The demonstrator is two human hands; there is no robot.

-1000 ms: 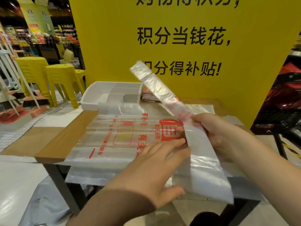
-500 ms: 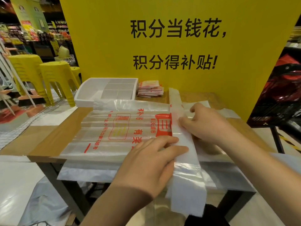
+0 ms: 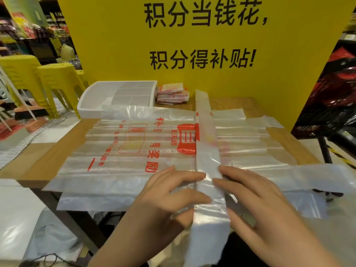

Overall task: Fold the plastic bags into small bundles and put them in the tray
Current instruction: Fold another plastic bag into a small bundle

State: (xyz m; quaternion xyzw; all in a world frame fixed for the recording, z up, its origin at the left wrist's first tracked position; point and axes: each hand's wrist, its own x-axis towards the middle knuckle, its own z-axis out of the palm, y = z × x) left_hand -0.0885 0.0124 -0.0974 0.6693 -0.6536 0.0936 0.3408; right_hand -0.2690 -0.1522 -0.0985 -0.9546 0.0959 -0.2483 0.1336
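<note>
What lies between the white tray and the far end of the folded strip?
In the head view, a stack of folded red-and-white bundles lies between the tray and the strip.

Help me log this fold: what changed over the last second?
The folded strip, held raised and slanted by the right hand, came down flat across the spread bags, its near end hanging off the table. The right hand released its grip; it and the left hand now press straight fingers on the strip's near end. The spread bags, tray and folded bundles stayed put.
</note>
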